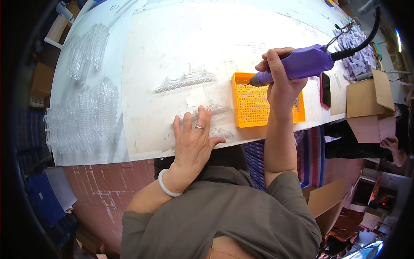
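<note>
The right hand (284,82) has its grip clamped around a purple power screwdriver (308,64), whose tip points left, over the far left part of a yellow tray (267,124) with a grid of small holes; whether it touches anything there I cannot tell. A black cable (364,45) runs from its back end to the far right. The left hand (192,140) lies left of the tray, fingers apart, fingertips at a clear plastic strip (219,111) on the white surface (146,116). A second clear strip (187,80) lies farther off. At the left are two heaps of clear plastic pieces (82,116). Right of the tray lie a phone (325,90) and, beyond it, a cardboard box (364,101), near another person's hand (391,144).
</note>
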The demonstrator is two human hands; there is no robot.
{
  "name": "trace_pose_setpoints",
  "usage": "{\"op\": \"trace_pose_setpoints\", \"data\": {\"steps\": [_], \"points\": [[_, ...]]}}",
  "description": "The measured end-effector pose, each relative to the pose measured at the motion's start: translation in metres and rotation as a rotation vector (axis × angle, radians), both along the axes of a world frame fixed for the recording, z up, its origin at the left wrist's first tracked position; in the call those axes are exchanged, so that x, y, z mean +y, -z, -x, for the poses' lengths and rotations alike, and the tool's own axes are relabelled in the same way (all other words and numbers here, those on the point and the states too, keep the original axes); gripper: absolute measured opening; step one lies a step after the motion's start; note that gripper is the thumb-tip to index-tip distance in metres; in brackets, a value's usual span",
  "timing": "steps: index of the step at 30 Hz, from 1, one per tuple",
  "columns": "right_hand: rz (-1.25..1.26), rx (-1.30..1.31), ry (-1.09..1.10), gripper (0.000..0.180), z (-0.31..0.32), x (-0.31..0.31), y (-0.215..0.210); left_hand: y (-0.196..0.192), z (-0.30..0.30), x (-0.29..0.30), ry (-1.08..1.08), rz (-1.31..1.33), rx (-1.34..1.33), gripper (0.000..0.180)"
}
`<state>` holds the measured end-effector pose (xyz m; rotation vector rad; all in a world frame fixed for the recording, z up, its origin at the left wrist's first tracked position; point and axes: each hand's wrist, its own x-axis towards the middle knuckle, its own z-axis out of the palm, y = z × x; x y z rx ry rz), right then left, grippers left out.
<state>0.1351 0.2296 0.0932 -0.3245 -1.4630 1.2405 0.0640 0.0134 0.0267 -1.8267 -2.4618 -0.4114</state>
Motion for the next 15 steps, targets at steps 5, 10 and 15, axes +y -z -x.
{"op": "trace_pose_setpoints", "data": {"steps": [5, 10, 15], "points": [[0.03, 0.026, -0.032, 0.006, 0.0029, 0.0017, 0.0048, 0.0024, 0.0003, -0.0058, 0.025, 0.011, 0.017, 0.082], [0.006, -0.018, -0.016, 0.007, 0.0033, 0.0005, 0.008, 0.0035, 0.0015, -0.0087, 0.044, 0.011, 0.009, 0.082], [0.051, -0.052, -0.021, 0.007, 0.0045, -0.0024, 0.0077, 0.0036, 0.0004, -0.009, 0.03, 0.024, 0.037, 0.084]]}}
